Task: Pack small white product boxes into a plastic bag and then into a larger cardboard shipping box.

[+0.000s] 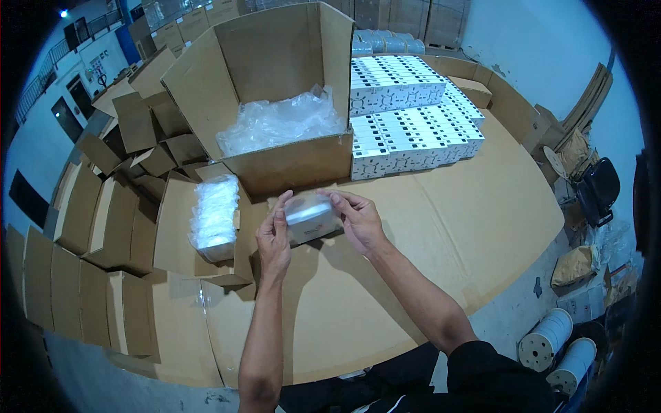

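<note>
Cardboard carton (175, 230) of crinkly film-wrapped packs (215, 210), toward tabletop (427, 255)'s left edge | left hand (274, 237), nearly closed, pinching white box (313, 226)'s left end | box blurred, oblong, above tabletop toward far edge | right hand (360, 220) pinching right end

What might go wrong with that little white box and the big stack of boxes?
The white box might slip, because the left hand and right hand seem to hold it just by the fingertips.

The stacked white boxes could perhaps slide if bumped, since they sit in layers.
</note>
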Demonstrator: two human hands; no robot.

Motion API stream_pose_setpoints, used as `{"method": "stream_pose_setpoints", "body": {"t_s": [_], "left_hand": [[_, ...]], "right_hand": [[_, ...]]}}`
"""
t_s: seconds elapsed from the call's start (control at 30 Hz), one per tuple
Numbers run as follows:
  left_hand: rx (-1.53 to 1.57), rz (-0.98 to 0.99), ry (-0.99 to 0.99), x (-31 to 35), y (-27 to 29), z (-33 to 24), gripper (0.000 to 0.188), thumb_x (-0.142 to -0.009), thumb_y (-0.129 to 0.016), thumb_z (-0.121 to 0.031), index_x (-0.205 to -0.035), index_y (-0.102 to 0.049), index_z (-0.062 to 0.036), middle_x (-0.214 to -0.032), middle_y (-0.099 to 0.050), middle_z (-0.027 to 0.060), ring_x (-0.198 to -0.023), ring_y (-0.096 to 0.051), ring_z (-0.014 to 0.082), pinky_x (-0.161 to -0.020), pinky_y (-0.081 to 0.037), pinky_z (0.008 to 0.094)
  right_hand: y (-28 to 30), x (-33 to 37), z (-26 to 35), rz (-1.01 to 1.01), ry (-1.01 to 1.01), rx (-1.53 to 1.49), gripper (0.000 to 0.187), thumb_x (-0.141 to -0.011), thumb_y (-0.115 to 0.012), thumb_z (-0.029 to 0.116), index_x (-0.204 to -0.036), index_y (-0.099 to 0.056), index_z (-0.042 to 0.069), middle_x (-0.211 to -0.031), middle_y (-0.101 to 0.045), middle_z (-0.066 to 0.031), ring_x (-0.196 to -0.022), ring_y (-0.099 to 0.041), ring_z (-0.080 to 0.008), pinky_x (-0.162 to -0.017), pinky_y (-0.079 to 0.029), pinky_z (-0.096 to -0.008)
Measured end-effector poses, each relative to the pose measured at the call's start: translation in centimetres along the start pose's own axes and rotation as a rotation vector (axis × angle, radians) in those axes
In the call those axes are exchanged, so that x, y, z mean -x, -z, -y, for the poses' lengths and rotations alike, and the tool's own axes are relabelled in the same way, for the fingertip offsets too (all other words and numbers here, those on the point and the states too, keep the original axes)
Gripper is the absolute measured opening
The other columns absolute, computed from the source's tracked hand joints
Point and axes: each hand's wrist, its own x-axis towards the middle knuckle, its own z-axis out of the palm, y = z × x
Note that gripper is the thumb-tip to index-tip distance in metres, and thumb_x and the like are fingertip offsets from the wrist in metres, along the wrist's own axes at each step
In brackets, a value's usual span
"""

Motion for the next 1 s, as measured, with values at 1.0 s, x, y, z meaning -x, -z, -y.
{"method": "stream_pose_setpoints", "body": {"t_s": [1.0], "left_hand": [[0.222,-0.068,0.162,0.3,-0.5,1.3,0.019,-0.091,-0.079,-0.019,-0.087,-0.065,-0.0068,-0.092,-0.070,0.0029,-0.079,-0.058,0.0058,-0.072,-0.049,0.0246]], "right_hand": [[1.9,-0.2,0.9,0.201,0.035,0.409,0.010,-0.090,-0.071,0.001,-0.085,-0.061,0.002,-0.111,-0.071,-0.0121,-0.100,-0.065,-0.0143,-0.093,-0.052,-0.0328]]}}
